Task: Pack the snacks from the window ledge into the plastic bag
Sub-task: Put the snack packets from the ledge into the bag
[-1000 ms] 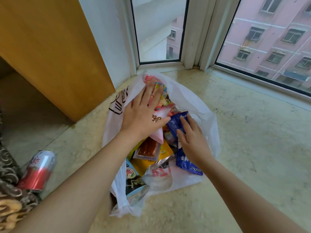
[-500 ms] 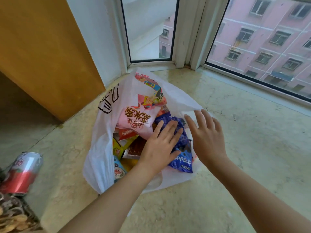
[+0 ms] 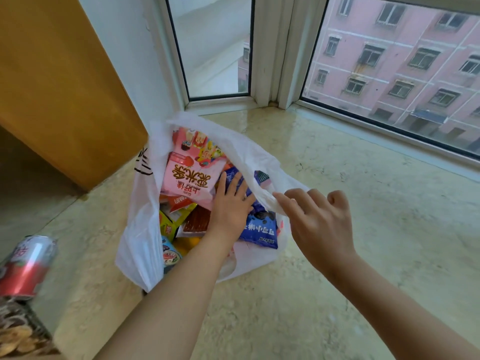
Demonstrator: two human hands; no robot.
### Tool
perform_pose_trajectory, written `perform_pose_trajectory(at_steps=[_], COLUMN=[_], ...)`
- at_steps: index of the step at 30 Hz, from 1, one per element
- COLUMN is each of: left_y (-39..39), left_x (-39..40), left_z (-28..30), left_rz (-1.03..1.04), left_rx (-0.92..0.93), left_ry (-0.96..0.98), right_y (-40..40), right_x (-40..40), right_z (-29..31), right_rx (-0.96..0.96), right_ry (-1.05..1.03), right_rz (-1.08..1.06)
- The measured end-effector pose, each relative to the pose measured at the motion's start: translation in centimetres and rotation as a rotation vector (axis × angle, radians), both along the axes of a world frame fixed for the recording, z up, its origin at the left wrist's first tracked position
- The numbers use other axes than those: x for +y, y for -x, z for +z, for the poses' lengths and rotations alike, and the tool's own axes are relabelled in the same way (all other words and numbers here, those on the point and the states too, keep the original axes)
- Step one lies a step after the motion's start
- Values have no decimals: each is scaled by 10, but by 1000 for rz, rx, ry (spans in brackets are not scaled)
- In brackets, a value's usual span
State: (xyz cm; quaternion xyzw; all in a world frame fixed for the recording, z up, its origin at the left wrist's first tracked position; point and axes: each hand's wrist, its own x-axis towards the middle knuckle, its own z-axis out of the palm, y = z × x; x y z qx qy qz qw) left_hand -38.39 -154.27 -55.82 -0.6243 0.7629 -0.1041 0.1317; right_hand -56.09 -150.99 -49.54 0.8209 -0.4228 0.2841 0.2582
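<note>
Head view: plastic bag [image 3: 140, 237] is lying open at frame centre on the window ledge [image 3: 363, 216], snacks [image 3: 189, 178] piled inside. I am pressing the left hand [image 3: 231, 206], fingers straight, flat onto the packets. I am pinching the bag's right rim with the right hand [image 3: 317, 224], between thumb and forefinger. I judge the film thin, soft and slippery, so I am favouring gathered rim or handle loops for grip. Packets are looking light and crushable; gentle pressure only. A red can [image 3: 26, 266] is sitting at lower left, outside the bag.
</note>
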Motion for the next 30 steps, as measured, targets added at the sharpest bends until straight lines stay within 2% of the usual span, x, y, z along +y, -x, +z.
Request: perform_pose_trajectory(at_steps=[3, 7, 10, 13, 16, 18, 22, 25, 30], left_y=[2, -1, 7, 18, 36, 55, 94, 128, 173], left_x=[5, 10, 16, 32, 54, 71, 99, 110, 115], left_z=[0, 2, 5, 3, 0, -3, -4, 1, -2], left_rz=[30, -3, 12, -40, -118, -209, -379, -364, -316], left_rx=[31, -42, -28, 44, 213, 269, 313, 349, 382], left_ry=[30, -71, -64, 77, 265, 302, 265, 245, 92], right_y=[13, 33, 44, 52, 65, 78, 110, 139, 184], right_x=[9, 17, 19, 22, 30, 38, 60, 81, 112], right_z=[6, 18, 18, 8, -4, -11, -26, -38, -49], right_rx=[-31, -130, -117, -54, -32, -28, -32, -38, -52], right_ry=[11, 30, 5, -48, -92, -132, -234, -295, -344], right_rz=[36, 33, 12, 0, -20, -53, -146, -197, -269])
